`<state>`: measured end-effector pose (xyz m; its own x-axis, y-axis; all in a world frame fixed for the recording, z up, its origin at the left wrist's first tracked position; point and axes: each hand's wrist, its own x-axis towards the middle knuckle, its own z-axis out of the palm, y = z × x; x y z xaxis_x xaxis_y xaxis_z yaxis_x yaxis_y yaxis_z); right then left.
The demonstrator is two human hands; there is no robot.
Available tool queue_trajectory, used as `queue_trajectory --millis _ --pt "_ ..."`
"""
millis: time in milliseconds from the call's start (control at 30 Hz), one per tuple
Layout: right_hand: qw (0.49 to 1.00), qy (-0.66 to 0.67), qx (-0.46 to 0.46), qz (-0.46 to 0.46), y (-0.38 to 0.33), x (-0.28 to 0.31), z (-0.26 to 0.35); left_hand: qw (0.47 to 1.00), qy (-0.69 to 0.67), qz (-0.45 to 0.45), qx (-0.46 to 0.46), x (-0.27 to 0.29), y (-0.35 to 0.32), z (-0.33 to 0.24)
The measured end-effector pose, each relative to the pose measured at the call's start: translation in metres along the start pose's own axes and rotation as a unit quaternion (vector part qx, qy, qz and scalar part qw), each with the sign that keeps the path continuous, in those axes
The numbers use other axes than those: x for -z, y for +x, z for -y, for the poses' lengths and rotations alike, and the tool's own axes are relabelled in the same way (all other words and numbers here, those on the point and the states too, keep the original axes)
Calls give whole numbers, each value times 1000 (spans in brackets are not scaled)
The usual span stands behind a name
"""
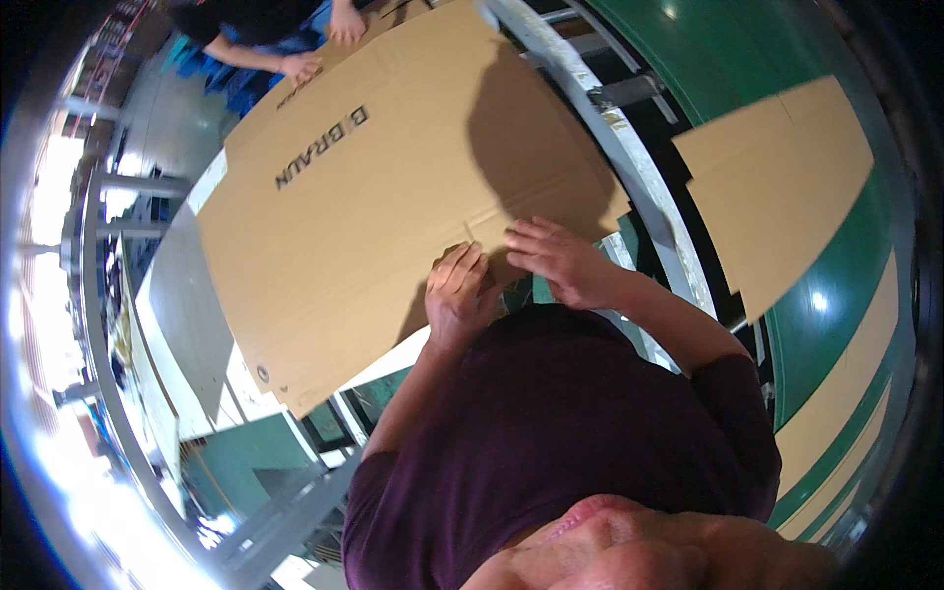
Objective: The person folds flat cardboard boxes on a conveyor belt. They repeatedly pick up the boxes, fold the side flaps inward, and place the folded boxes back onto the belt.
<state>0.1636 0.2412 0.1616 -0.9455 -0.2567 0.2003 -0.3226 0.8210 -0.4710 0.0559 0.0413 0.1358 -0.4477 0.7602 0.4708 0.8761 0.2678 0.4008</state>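
Note:
A large, flat brown cardboard sheet (374,226) with dark print and notched edges lies in front of me. At its near edge my left hand (459,287) has its fingers bent over the top face, closed on the edge. To the right of it, my right hand (562,259) rests near the same edge with its fingers apart and reaching over the board. Both hands are close together, beside a short crease. What lies under the board at my fingers is hidden. At the far edge, another person's hands (324,49) touch the sheet.
A white metal rail (644,162) runs along the right side. Beyond it is a green conveyor belt (836,324) carrying another cardboard sheet (787,187) and further pieces. A pale tabletop (182,324) shows under the board's left side, next to grey metal framing (93,236). Blue items sit far left.

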Motion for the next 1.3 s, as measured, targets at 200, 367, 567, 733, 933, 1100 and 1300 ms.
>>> queue_trajectory --millis 200,367,567,733,933,1100,1300 --pt "823 -159 -427 -340 -223 14 -150 990 80 116 -12 13 7 -13" --pt "587 -363 -723 -15 -368 -31 -218 985 96 144 -12 10 5 -10" --pt "786 -327 -443 -280 -285 -2 -304 987 84 138 13 11 6 -11" --pt "839 -247 -365 -319 -154 158 -182 990 72 120 9 11 6 -11" --pt "627 -298 -149 -704 -154 296 -45 992 62 110 27 7 -4 -9" --pt "562 -299 -340 -692 -217 317 -206 993 56 97 27 8 8 -14" --pt "526 301 -576 -548 -199 -49 -379 992 66 95 52 11 10 -18"
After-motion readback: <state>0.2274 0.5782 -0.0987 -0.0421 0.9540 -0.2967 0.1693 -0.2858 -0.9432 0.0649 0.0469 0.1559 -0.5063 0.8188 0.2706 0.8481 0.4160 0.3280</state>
